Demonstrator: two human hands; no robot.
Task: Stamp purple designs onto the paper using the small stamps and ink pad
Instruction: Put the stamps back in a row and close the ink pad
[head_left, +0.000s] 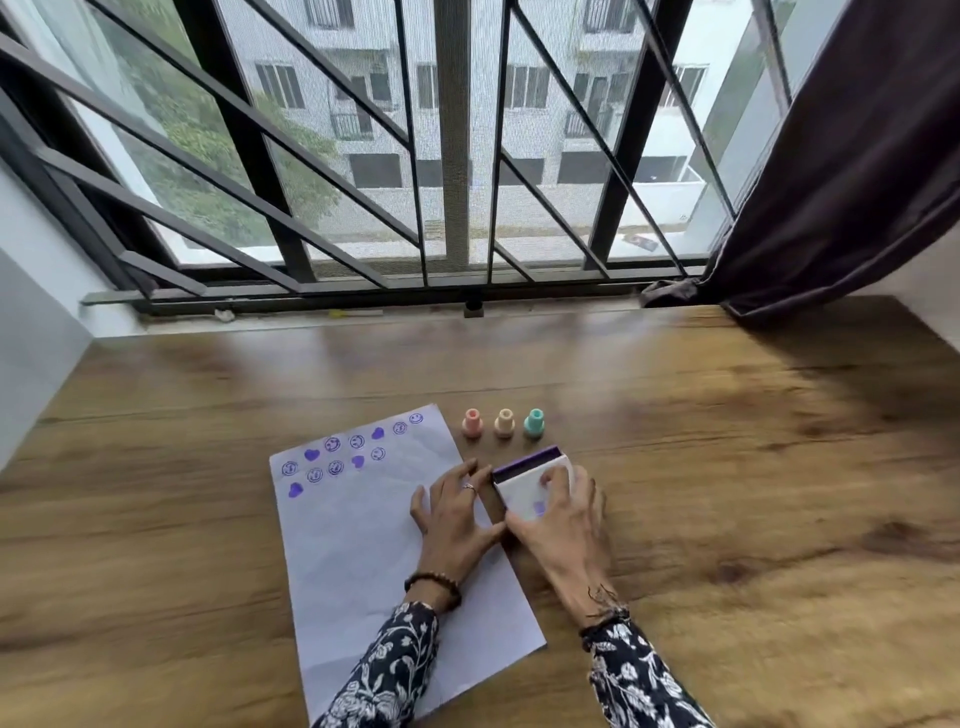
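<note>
Nearest to the person lies the paper (363, 545), slanted on the wooden surface (727, 467), with its near part blank. The left hand (454, 519) rests on the right edge of the sheet with the fingers spread and nothing pinched in them; I judge it is there to keep the sheet from sliding, and its fingertips reach toward the ink pad.

Just to the right, the right hand (558, 519) lies over the ink pad (530, 480), its fingers curved around the white case, with fingertips on the lid. The lid stands tilted, so a dark purple strip shows at the far edge. Whether the lid is being opened or closed I cannot tell; the view is a little blurred here. The pad sits next to the paper, which keeps the way from ink to sheet short.

A little farther, three small stamps stand upright in a row on the surface: a pink stamp (472, 422), a peach stamp (504, 422) and a teal stamp (534, 422). No hand holds them, and they stay within easy reach beyond the pad.

At the far end of the paper there are purple prints (343, 452), hearts and smiling faces in rows, so much of the sheet waits to be filled.
</note>
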